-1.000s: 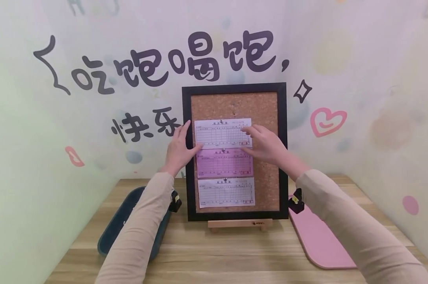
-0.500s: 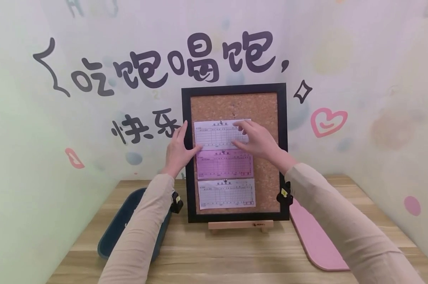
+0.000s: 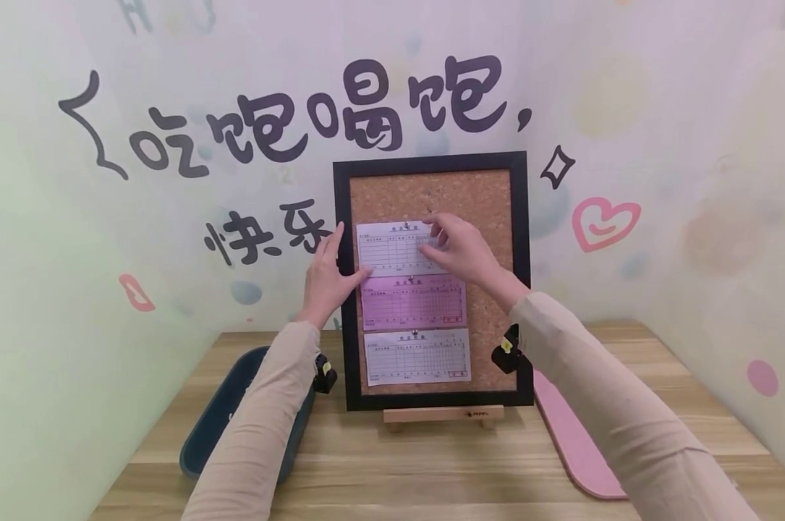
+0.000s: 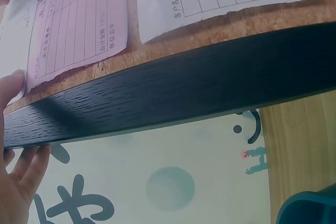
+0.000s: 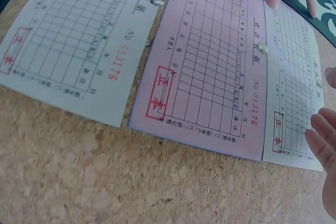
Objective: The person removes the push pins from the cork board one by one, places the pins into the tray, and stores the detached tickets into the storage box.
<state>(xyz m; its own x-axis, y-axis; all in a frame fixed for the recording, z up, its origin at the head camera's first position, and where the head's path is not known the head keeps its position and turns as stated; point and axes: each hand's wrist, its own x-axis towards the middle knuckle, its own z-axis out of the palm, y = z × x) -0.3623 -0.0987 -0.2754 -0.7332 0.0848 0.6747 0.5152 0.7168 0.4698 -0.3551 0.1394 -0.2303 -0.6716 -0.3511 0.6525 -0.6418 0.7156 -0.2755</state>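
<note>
Now, the left hand grips the frame; the right hand, thumb and fingers apart, hovers at the top slip.

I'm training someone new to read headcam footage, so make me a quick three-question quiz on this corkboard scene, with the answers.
1. Multiple choice: what colour is the middle slip on the corkboard?
a) green
b) pink
c) yellow
2. True or false: the blue tray lies on the table to the person's left.
3. Short answer: which hand holds the black frame by its side edge?

Key:
1. b, pink.
2. True.
3. The left hand; the right hand is at the top slip.
</note>
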